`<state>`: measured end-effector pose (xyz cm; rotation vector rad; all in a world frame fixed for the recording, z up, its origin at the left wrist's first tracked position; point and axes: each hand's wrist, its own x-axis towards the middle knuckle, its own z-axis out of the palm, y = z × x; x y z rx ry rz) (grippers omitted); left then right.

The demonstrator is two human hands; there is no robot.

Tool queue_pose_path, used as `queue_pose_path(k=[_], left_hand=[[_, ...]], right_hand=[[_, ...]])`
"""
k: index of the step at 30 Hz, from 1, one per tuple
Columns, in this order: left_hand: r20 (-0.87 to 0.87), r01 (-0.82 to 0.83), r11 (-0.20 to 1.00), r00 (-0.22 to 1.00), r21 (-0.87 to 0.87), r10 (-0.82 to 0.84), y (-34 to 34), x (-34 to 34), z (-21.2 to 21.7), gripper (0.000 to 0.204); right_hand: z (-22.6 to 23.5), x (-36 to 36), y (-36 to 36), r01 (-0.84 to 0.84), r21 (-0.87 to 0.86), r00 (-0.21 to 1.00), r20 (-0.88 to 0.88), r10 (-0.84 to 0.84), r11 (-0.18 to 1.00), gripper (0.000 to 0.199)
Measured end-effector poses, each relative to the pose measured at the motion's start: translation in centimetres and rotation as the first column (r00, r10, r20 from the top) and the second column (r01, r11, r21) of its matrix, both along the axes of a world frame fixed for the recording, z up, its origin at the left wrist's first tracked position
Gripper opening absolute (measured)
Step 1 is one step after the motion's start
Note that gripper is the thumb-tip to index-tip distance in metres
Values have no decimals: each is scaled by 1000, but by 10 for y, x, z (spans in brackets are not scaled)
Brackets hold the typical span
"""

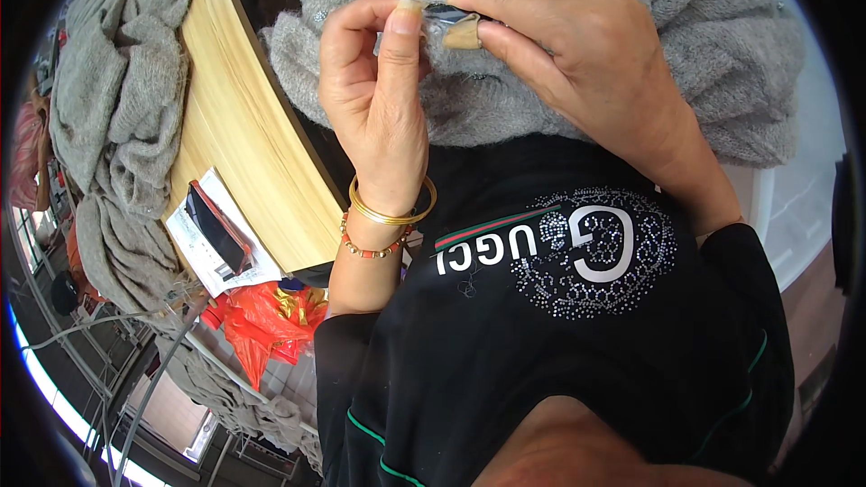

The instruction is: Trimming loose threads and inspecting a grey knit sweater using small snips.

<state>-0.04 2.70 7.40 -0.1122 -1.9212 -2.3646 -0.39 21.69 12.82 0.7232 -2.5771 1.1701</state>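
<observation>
Both hands meet over a grey fuzzy knit garment [541, 113] dotted with sparkly ornaments. My left hand [383, 95] is closed, its thumb pressed toward the bent index finger. What lies in that pinch is mostly hidden; a bit of clear plastic shows beside it. My right hand [586, 50] pinches a small dark shiny piece [446, 13], its near end close to my left thumb. A tan covering [464, 33] sits on the tip of a right-hand finger or thumb. Gold and beaded bracelets circle my left wrist.
A wood-grain table [234, 99] stands to the left, with more grey knitwear [126, 108] along its far side. On it lie white papers [194, 248] and a dark, red-edged flat case [219, 228]. A red plastic bag [266, 325] sits below. A pale rounded surface [807, 198] lies at right.
</observation>
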Motion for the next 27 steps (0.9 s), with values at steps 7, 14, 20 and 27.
queue_pose_path(k=[7,14,20,27], left_hand=[[132,5,987,991,161,-26,-11,-4,-4,16],[181,11,999,983,-44,-3,-37,9,-19,34],[253,54,998,966,19,-57,-43,12,-21,36],[75,-95,988,994,125,86,-16,-5,4,29]], right_hand=[[-54,-27,-5,-175,-293,910,-412,41,940,19],[-51,-33,-5,56,-85,996,-61,-61,995,26],[-42,-35,-12,-27,-350,743,619,253,936,29],[-56,-56,-10,125,-680,648,607,459,723,19]])
